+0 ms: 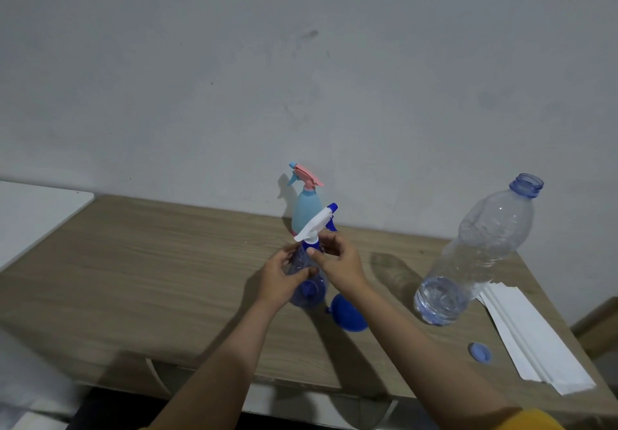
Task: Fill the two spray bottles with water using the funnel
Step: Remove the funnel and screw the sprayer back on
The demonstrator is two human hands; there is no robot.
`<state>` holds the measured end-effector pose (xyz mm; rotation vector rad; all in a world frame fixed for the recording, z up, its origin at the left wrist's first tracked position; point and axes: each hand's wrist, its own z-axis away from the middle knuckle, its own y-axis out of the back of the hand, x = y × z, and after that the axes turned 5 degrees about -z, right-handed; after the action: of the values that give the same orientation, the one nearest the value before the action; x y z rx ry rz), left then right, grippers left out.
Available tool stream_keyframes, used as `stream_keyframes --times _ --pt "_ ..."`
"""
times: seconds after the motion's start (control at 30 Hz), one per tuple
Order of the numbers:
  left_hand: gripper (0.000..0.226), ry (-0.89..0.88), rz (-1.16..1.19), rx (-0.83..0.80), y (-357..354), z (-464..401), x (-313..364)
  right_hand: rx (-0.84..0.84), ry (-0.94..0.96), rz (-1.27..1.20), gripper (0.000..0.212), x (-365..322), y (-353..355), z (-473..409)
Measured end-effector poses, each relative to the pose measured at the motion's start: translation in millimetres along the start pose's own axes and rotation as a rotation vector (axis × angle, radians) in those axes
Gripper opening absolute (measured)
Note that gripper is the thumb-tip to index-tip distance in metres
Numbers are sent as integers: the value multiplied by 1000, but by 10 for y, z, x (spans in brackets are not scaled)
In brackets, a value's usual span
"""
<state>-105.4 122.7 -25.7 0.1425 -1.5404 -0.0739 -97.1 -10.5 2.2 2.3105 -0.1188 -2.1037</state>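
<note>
Desk [150,262]: wood-grain top running from 9 o'clock to 3 o'clock across the lower half, against a grey wall.
White surface [33,215]: at 9 o'clock, butting the desk's left end.
Left hand [281,282]: just below centre, fingers curled round the clear body of the blue spray bottle, holding it.
Blue spray bottle [309,282]: tilted, between both hands just below centre; clear bluish body with its base toward the camera, white and blue trigger head [316,225] pointing to 1 o'clock.
Pastel spray bottle [306,209]: upright on the desk at 12 o'clock of the hands, near the wall; light blue body, pink and blue trigger head on.
Right hand [337,262]: thumb and fingers pinch the blue collar under the trigger head.
Funnel [347,312]: blue, lying on the desk at 5 o'clock of the held bottle, partly hidden by the right forearm.
Water bottle [475,256]: large, clear, uncapped, at 3 o'clock; a little water in its bottom.
Bottle cap [480,351]: blue, on the desk at 6 o'clock of the water bottle.
White sheets [531,336]: stacked at 4 o'clock, at the desk's right end.
</note>
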Motion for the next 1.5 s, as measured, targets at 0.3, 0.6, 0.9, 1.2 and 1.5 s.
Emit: stream_keyframes --times 0.3,0.6,0.9,1.2,1.5 --pt "55 -18 -38 38 -19 -1 -41 56 56 205 19 -43 -168 -1" --pt "48 -52 -129 67 -82 142 120 304 10 156 70 -133 -250 165" --pt "57 -109 -407 1 195 636 134 218 224 206 16 -285 -450 2" --pt "61 -173 -861 333 1224 883 -355 -156 1 381 13 -369 -597 102" --pt "69 82 -1024 351 1661 1270 -848 -457 -258 634 9 81 -756 434"
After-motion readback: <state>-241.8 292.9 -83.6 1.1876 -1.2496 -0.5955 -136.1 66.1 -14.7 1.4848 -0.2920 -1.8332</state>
